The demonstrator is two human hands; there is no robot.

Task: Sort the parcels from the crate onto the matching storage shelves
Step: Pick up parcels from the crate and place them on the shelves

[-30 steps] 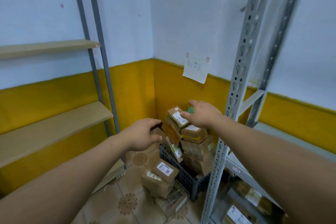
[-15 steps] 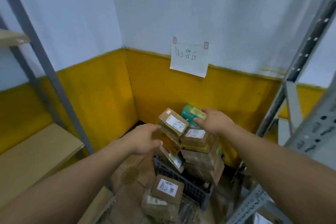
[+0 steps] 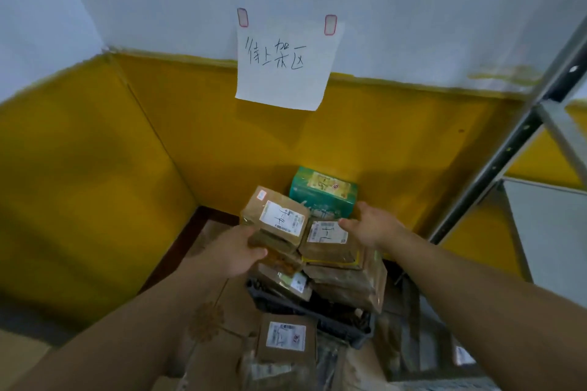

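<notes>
The left hand is gripping the near left corner of the top brown parcel, thumb lying on its front edge and the other fingers hiding behind it. The right hand is reaching out spread wide and holding nothing. Its fingertips are at the side of a green box, though contact is hard to tell. Both boxes are sitting atop parcels heaping out of a dark, blurred crate. A paper note is hanging above, and a grey shelf upright is running off the right edge.
</notes>
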